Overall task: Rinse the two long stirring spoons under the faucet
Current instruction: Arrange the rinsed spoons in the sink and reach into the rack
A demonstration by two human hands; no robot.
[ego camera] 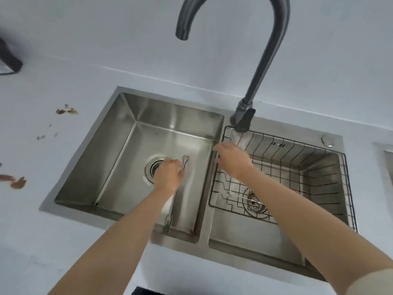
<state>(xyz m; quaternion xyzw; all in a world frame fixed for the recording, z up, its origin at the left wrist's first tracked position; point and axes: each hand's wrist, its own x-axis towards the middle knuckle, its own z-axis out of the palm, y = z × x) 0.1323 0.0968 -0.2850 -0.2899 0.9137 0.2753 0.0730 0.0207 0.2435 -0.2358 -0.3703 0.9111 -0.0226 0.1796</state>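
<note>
A long thin metal stirring spoon lies in the left basin (119, 150) of a steel double sink. Its small bowl (185, 157) points to the back, just right of the drain (152, 168). A fork-shaped tip (167, 221) shows near the basin's front wall; I cannot tell whether it belongs to the same piece or to a second one. My left hand (169, 174) is down on the handle with fingers curled around it. My right hand (232, 162) hovers palm down, fingers apart, over the divider. The dark faucet spout (182, 34) hangs above the left basin with no water visible.
A black wire basket (302, 171) fills the right basin above a strainer drain (255, 202). The faucet base (242, 119) stands behind the divider. Brown scraps (18, 183) lie on the pale counter at left, and a dark object (9, 60) sits at the far left edge.
</note>
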